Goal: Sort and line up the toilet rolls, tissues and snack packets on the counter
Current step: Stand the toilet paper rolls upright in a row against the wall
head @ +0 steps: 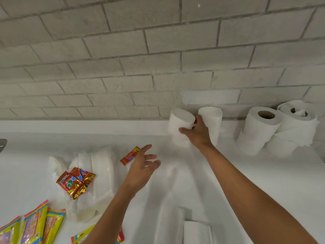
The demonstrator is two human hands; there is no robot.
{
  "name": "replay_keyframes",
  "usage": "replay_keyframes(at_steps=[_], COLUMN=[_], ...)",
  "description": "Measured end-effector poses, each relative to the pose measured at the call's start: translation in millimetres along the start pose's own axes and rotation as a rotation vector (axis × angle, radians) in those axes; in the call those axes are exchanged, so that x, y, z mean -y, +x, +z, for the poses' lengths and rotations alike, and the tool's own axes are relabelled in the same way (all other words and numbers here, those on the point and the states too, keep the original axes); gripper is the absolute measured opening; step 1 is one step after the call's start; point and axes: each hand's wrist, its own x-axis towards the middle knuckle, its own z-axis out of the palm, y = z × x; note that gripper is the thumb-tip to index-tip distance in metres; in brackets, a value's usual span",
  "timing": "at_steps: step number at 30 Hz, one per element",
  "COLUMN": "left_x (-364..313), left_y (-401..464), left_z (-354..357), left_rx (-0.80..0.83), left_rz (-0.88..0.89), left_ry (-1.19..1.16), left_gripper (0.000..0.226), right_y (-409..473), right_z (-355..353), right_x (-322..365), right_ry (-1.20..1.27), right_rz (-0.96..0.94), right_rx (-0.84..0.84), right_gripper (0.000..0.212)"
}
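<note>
My right hand curls round a toilet roll at the counter's back ledge, a light, squashy thing I judge best held gently round its middle, while my left hand hovers open-fingered nearer me.

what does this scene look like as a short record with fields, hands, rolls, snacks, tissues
right hand: grips a wrapped toilet roll by the back wall
left hand: open, fingers spread, holding nothing, above the counter
second wrapped roll: upright just right of the held one
unwrapped rolls: cluster at far right against the wall
small red packet: lies alone beside the left hand
red-gold snack packets: heap on the tissue packs
yellow packets: bottom left, unsorted
</note>
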Motion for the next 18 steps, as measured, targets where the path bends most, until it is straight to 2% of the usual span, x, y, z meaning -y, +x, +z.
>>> replay_keyframes(at_steps=[9,18], left_x=[38.1,48.9], left_y=[-7.5,-19.7], left_z=[-7.6,-2.4], left_rx=[0.061,0.14], left_rz=[-0.13,-0.187], left_ry=[0.0,0.054], left_gripper=[0.051,0.048], right_y=[32.7,36.6], right_z=[23.0,26.0], right_x=[-5.9,-5.0], right_ry=[-0.22,-0.215], right_rz=[0.002,0.041], right_rx=[-0.11,-0.117], right_gripper=[0.061,0.068])
